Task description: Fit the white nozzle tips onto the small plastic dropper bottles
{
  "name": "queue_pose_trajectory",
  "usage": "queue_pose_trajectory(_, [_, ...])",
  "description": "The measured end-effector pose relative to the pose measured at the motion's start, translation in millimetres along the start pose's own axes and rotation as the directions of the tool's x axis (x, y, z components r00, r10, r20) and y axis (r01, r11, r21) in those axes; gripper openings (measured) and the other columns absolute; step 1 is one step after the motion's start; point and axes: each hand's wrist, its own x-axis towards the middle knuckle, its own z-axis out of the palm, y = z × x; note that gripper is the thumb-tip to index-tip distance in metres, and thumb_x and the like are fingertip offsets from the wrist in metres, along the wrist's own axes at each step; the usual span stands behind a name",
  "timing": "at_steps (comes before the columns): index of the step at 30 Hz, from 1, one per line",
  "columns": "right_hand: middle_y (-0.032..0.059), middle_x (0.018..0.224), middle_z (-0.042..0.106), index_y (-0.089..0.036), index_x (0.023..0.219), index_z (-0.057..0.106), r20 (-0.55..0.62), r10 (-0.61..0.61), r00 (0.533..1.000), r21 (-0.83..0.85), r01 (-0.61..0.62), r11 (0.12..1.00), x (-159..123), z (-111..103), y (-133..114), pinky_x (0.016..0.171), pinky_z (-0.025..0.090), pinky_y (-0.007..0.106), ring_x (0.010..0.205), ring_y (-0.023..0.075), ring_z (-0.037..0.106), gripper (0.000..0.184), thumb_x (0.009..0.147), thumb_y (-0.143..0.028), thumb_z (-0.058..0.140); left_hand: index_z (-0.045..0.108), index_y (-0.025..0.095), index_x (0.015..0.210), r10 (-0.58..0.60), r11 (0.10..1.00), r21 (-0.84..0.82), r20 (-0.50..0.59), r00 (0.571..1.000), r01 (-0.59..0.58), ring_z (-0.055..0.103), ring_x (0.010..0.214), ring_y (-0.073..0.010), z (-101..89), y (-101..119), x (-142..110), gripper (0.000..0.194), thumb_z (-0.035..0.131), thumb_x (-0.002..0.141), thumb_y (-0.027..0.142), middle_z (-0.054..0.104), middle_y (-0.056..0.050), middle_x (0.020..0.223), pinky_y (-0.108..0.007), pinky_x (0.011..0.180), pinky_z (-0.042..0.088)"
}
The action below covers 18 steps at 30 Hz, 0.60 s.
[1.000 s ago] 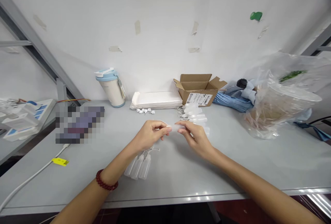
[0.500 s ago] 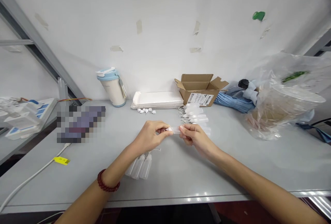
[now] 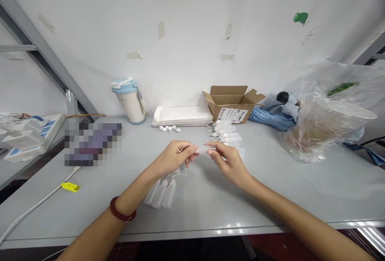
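Observation:
A small translucent plastic bottle (image 3: 204, 149) lies level between my two hands above the table. My left hand (image 3: 175, 157) is closed around its left end, with a thin white strand looping over the fingers. At the bottle's right end, my right hand (image 3: 231, 160) has its thumb and index finger about it in a loose pinch. Below my left hand lie several similar bottles (image 3: 162, 194) side by side, with strands at their tops. More such bottles (image 3: 230, 136) are stacked behind my right hand. Small white caps (image 3: 168, 128) sit in a group farther back.
At the back stand a cream tumbler (image 3: 130, 102), a stack of white packets (image 3: 183, 115) and an open cardboard box (image 3: 230, 108). A blue folded umbrella (image 3: 272, 118) and a bagged plastic cup (image 3: 337, 120) are on the right. A white cable (image 3: 42, 202) runs along the left.
My right thumb and index finger have shifted on the bottle and opened slightly. My left fingers have moved over its end, so the white tip that showed there is now covered.

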Motion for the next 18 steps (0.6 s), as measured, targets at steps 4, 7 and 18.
queue_pose_trajectory(4, [-0.0003,0.059,0.05,-0.016,0.091,0.063,0.008,-0.008,1.0,-0.043,0.008,0.999,0.1,-0.4,0.1,0.053,0.033,0.025,0.053,0.012,0.042,0.028,0.089,-0.036,0.044,0.057,0.015,0.066,0.021,0.999,0.051,-0.024,1.0,-0.019,0.054,0.057,-0.0118,0.5,1.5,-1.2,0.033,0.05,0.086,0.041,0.057,0.001,0.064,-0.024,0.059,0.042])
queue_pose_trajectory(7, [-0.0019,0.057,0.044,-0.016,0.09,0.063,0.039,0.075,0.996,0.021,-0.076,0.997,1.2,-0.3,2.3,0.05,0.03,0.024,0.05,0.011,0.037,0.03,0.089,-0.04,0.044,0.057,0.016,0.068,0.016,0.993,0.12,-0.046,0.999,-0.011,0.055,0.061,-0.013,2.3,2.1,-1.6,0.03,0.049,0.086,0.038,0.056,0.001,0.064,-0.024,0.059,0.041])
queue_pose_trajectory(18, [0.0002,0.063,0.054,-0.015,0.092,0.063,0.017,0.112,0.994,0.054,-0.113,0.992,6.6,-4.0,9.4,0.051,0.034,0.023,0.053,0.0107,0.044,0.031,0.088,-0.041,0.047,0.064,0.017,0.086,0.08,0.959,0.276,-0.072,0.994,-0.057,0.057,0.077,-0.0161,-1.7,-3.8,3.0,0.027,0.05,0.086,0.04,0.065,-0.002,0.082,-0.026,0.068,0.043])
